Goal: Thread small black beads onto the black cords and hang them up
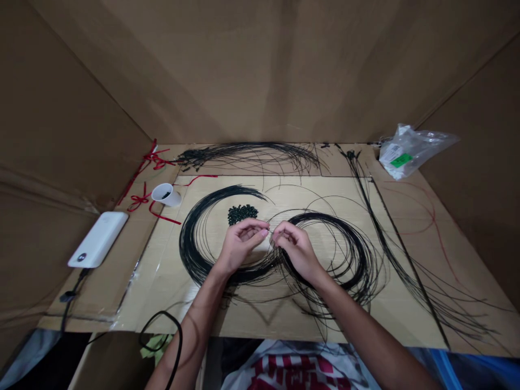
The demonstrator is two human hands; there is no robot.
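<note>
My left hand [240, 245] and my right hand [294, 247] meet fingertip to fingertip over the middle of a cardboard work surface [170, 271]. Both pinch something small and thin between thumb and fingers, apparently a black cord end, too small to name. Below them lie two curled coils of thin black cords [349, 254]. A small heap of black beads [242, 213] sits just beyond my left hand.
A white paper cup [166, 194] lies tipped at the left, with red ribbon [152, 158] near it. A white power bank [98, 239] rests at the far left. Straight black cords [252, 153] lie along the back. A clear plastic bag [410, 149] sits back right. Cardboard walls surround everything.
</note>
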